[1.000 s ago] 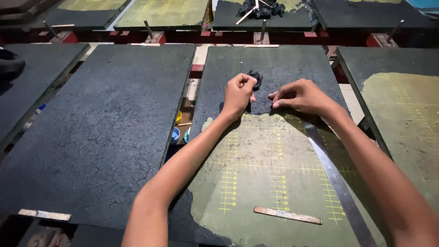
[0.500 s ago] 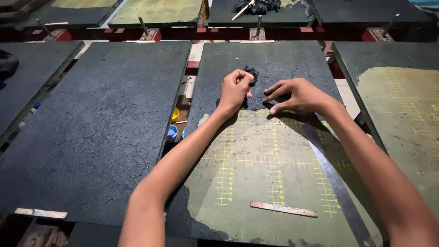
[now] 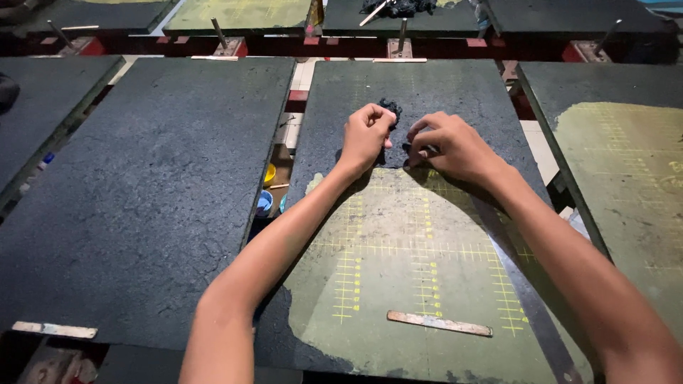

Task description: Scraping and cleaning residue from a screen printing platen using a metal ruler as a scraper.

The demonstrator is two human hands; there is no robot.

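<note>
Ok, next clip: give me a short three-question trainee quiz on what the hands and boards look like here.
1. True or false: the left hand holds a dark crumpled wad.
2. Which lies on the green gridded board near its front edge? A) flat wooden stick B) scissors C) brush
3. Fill in: the right hand presses its fingertips at the edge of the ____ coating on that board.

Key: 1 true; 2 A, the flat wooden stick; 3 dark.

I see dim, even overhead light; soft shadows pool under both forearms, the far boards (image 3: 398, 14) fall dark, perhaps slightly blurred, and wide-angle bending warps the edges.
</note>
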